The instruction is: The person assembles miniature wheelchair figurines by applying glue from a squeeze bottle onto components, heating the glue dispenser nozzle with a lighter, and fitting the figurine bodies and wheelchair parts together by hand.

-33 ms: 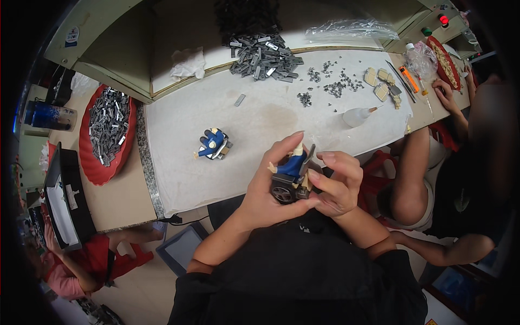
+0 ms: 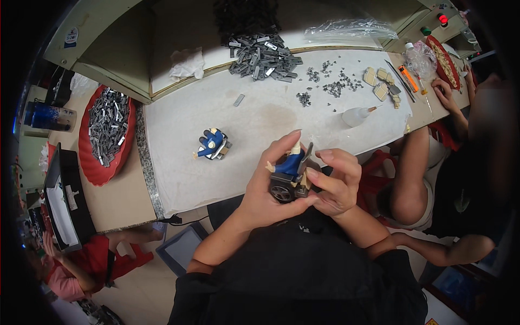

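Note:
Just past the front edge of the table, my left hand (image 2: 255, 197) is wrapped round a small toy vehicle with a blue-clad figure (image 2: 291, 165). The toy has a dark wheel, a blue figure with a pale head, and an upright grey panel. My right hand (image 2: 340, 181) pinches its right side by the grey panel; whether a separate small part sits in those fingertips is hidden. A similar blue figure toy (image 2: 213, 143) rests on the white sheet to the left. Near it lies a single grey strip-shaped part (image 2: 239, 99).
Grey strip parts lie in a heap (image 2: 262, 59) and fill a red tray (image 2: 85, 146). Tiny metal parts (image 2: 338, 86), beige parts (image 2: 381, 92), a needle-tipped white bottle (image 2: 356, 116) and an orange cutter (image 2: 408, 78) lie at right. A co-worker's arm (image 2: 449, 97) reaches in beyond them.

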A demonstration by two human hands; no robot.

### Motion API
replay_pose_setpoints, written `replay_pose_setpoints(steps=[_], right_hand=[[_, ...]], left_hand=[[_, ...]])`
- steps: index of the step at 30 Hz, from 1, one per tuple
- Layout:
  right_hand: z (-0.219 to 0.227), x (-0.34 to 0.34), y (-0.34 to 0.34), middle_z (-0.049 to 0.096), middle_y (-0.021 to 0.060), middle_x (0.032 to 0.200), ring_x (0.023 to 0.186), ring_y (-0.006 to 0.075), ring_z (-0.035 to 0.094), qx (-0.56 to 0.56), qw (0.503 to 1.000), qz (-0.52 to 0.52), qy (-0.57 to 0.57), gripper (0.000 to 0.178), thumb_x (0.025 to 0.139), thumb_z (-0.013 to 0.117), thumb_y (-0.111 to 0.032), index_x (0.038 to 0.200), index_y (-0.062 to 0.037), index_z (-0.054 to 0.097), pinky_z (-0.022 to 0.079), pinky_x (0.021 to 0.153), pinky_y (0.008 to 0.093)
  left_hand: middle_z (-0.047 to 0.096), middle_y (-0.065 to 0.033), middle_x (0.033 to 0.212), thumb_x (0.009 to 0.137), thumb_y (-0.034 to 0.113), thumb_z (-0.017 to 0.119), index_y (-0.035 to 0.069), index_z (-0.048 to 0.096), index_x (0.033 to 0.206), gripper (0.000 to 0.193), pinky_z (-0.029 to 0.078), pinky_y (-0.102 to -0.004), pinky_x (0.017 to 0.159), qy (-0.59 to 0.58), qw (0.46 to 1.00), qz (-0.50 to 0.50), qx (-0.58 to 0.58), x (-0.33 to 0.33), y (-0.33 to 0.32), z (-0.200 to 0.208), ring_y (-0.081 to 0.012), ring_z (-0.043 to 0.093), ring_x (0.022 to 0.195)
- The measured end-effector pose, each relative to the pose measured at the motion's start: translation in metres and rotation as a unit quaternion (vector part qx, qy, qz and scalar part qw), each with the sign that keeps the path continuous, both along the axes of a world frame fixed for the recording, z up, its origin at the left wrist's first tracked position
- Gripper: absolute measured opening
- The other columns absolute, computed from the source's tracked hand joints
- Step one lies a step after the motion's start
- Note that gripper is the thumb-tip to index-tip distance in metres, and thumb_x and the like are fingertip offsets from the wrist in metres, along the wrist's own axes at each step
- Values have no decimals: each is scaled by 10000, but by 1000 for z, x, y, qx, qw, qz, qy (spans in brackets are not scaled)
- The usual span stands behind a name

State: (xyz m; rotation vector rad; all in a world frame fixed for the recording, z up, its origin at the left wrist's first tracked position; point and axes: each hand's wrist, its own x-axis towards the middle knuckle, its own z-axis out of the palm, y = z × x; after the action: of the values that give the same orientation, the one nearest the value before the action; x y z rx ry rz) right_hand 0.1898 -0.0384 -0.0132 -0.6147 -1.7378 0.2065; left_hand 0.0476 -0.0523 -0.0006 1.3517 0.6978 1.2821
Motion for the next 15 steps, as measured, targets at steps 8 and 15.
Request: replay_pose_setpoints(steps=[8,15], right_hand=[[22,-3,9,469,147,1104,986,296,496,-116,990,67,55,545,567,729,-86,1062,-8,517,455,773,355],[28,4,13,523,131,1037,912,275,546,-47,994,46,-92,562,500,715,-55,1032,13,546,469,742,322]], left_hand=[[409,-111,1113,605,56,702,22,274,1273,794,356,-285,846,-8,1000,-1,16,2,1,-1,-190,439,992],[421,-128,1097,593,58,697,13,285,1265,790,366,-300,831,44,994,29,100,3,5,-1,-216,448,983]])
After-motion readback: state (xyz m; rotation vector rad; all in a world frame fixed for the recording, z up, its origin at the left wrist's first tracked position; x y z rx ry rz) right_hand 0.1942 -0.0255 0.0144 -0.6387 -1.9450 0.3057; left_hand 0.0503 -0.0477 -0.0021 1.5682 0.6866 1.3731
